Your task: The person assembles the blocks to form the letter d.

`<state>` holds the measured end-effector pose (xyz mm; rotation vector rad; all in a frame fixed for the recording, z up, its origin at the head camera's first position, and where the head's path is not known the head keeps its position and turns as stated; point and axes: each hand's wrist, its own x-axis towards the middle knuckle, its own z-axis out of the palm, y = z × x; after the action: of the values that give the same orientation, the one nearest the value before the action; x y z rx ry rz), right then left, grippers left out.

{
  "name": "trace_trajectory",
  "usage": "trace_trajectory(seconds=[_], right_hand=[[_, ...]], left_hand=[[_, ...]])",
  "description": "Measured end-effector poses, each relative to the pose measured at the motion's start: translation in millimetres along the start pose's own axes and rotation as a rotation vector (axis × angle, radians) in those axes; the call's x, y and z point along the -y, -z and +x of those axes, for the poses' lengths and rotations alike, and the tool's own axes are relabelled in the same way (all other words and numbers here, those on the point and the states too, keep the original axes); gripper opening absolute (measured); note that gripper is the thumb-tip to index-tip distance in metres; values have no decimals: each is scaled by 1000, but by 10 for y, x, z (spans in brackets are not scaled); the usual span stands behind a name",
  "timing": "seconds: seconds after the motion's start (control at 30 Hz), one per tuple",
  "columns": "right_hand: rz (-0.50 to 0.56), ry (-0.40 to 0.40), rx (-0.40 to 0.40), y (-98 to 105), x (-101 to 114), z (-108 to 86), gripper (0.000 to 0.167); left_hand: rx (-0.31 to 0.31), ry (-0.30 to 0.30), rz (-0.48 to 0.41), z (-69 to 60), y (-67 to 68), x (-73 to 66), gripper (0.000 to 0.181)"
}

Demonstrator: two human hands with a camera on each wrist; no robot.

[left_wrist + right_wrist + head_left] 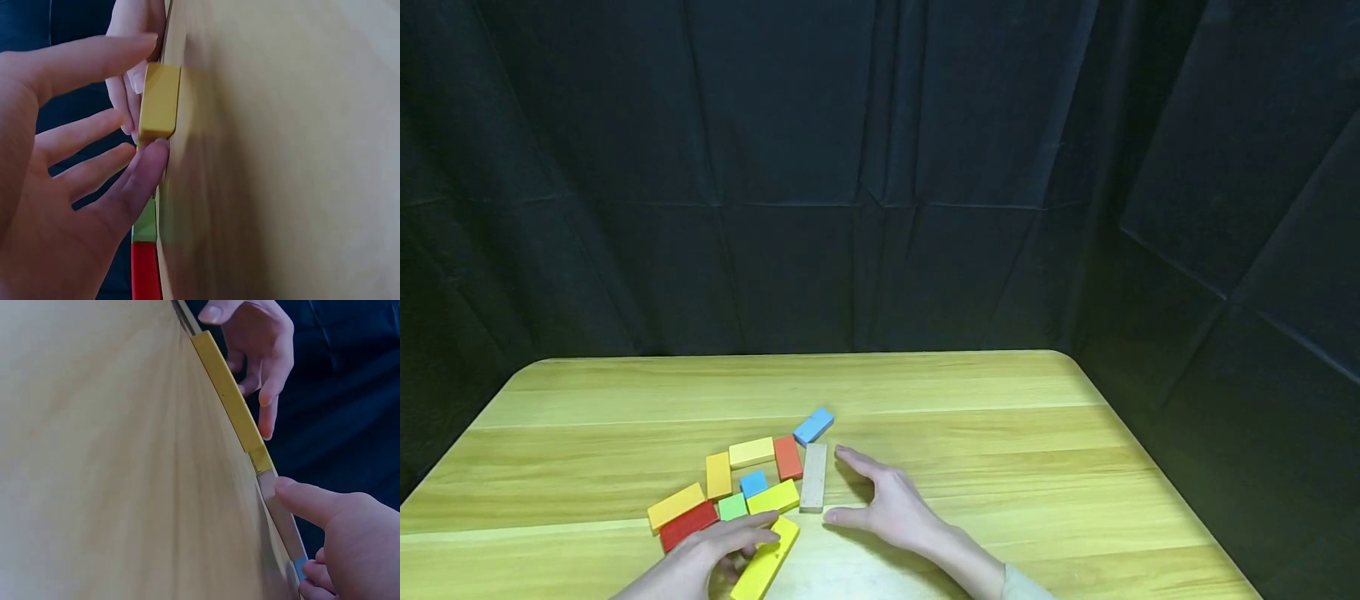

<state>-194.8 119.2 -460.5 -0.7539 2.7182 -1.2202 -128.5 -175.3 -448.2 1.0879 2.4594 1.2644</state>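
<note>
My left hand (718,546) is over the long yellow block (762,575) at the front of the group, its fingers loosely extended across the top. In the left wrist view, the thumb stays apart from the fingers around that yellow block (160,100), and a fingertip meets its near end. To the right, my right hand (901,510) holds nothing, with thumb and index finger spread beside the grey block (813,479). A second yellow block (773,497) lies left of the grey one. In the right wrist view the thumb appears close to the grey block (281,515); contact is unclear.
A blue block (814,426), an orange-red block (787,457), a pale yellow block (752,452), two orange blocks (718,476), a small blue block (754,484), a green block (732,507) and a red block (688,525) lie on the wooden table (1037,433). Dark cloth (790,167) hangs behind.
</note>
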Motion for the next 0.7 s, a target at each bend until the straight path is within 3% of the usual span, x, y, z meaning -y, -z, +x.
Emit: trace_trajectory(seconds=[0.1, 0.23, 0.57, 0.7], right_hand=[[-18, 5, 12, -32, 22, 56, 91], [-26, -2, 27, -63, 38, 115, 95], [-14, -11, 37, -88, 32, 188, 91], [-14, -22, 34, -90, 23, 180, 90]], left_hand=[[30, -45, -93, 10, 5, 27, 62], [57, -85, -141, 27, 11, 51, 61], [71, -196, -140, 55, 4, 140, 61], [66, -208, -145, 42, 2, 159, 62]])
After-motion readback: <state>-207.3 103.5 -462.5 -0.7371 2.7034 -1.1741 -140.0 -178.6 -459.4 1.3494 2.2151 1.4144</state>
